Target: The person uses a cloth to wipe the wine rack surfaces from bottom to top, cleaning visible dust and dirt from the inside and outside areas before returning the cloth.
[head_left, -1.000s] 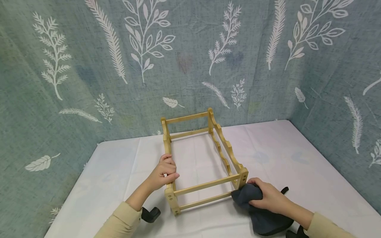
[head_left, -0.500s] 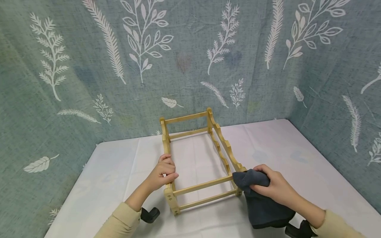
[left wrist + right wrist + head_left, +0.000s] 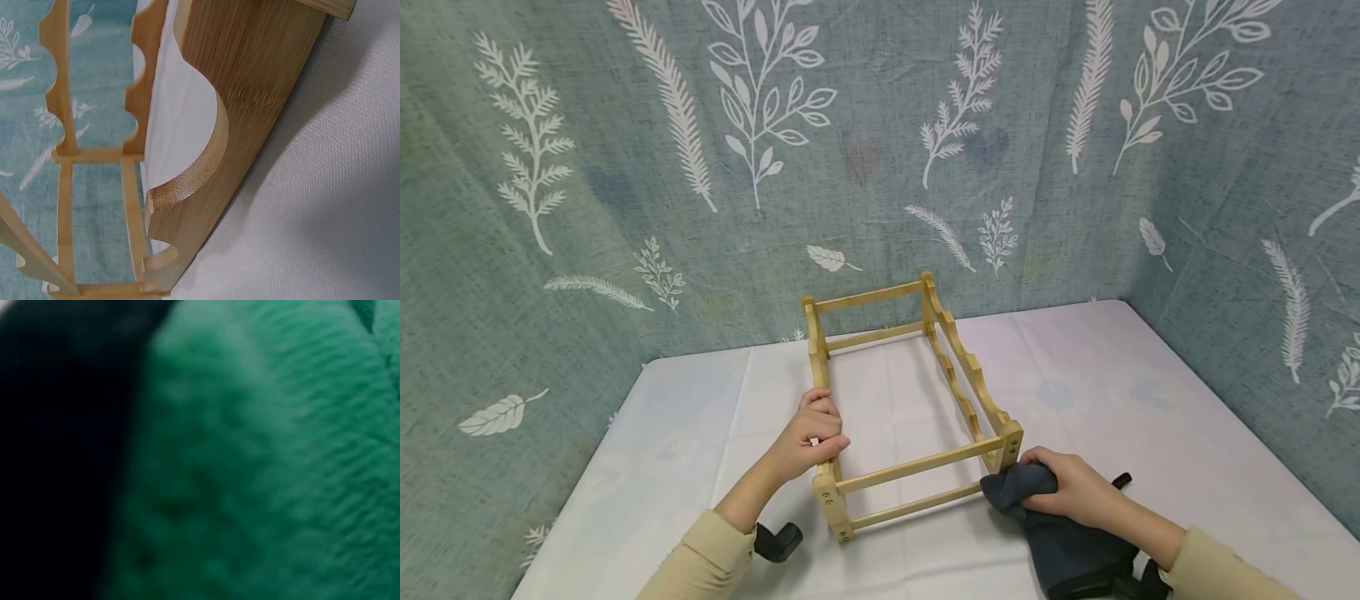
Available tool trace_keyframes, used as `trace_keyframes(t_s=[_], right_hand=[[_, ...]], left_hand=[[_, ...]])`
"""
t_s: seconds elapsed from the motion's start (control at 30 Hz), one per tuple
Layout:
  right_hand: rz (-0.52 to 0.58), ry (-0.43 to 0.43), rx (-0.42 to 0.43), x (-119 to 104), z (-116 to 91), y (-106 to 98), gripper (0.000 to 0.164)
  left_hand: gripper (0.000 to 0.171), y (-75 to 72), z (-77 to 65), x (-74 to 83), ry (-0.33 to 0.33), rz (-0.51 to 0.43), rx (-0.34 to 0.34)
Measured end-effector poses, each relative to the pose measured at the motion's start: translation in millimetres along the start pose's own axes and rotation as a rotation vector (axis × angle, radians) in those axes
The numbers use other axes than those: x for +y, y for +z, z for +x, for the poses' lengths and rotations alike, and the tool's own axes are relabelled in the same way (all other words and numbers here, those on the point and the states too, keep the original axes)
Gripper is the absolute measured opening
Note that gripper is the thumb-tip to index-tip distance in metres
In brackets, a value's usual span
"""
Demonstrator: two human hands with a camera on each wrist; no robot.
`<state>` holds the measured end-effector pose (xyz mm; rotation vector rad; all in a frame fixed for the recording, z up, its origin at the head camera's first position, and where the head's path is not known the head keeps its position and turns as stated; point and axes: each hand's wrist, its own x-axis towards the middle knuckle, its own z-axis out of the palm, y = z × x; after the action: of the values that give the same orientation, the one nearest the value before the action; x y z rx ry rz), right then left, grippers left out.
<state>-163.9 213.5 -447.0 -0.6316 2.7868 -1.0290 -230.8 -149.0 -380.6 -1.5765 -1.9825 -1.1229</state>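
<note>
Some leafy drapery (image 3: 865, 100) backs a white table (image 3: 1075, 375); left grip (image 3: 816, 431) clasps rack (image 3: 917, 467), right grip (image 3: 1071, 490) pinches cloth (image 3: 1067, 546).

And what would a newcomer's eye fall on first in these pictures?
Probably the wooden rack, just below the middle of the head view, gripped on its left side by the left hand. Next comes the dark cloth held in the right hand by the rack's near right corner. Behind, the leaf-patterned backdrop fills the upper part.

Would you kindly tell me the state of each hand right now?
Left hand: closed, gripping the wooden rack by its left side.
Right hand: closed, holding a dark cloth at the rack's near right corner.
</note>
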Motion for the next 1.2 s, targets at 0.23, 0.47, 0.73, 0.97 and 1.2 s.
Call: trace_keyframes(t_s=[0.23,0.47,0.73,0.97,1.2], right_hand=[[0.0,0.003,0.005,4,-1,5,0.044],[0.025,-0.027,0.152,-14,-6,-14,0.045],[0.102,-0.122,0.295,-40,-11,-40,0.039],[0.164,-0.156,0.25,-66,-21,-33,0.038],[0.101,-0.267,0.152,-100,-10,-1,0.043]], left_hand=[[0.035,0.6,1.0,1.7,-0.001,0.004,0.006],[0.035,4.5,-9.2,-11.3,-0.011,-0.009,0.001],[0.036,6.5,-17.5,-25.4,-0.006,0.015,0.001],[0.035,6.6,-17.5,-24.0,-0.002,0.001,-0.004],[0.036,3.3,-15.8,-21.7,-0.029,0.023,-0.023]])
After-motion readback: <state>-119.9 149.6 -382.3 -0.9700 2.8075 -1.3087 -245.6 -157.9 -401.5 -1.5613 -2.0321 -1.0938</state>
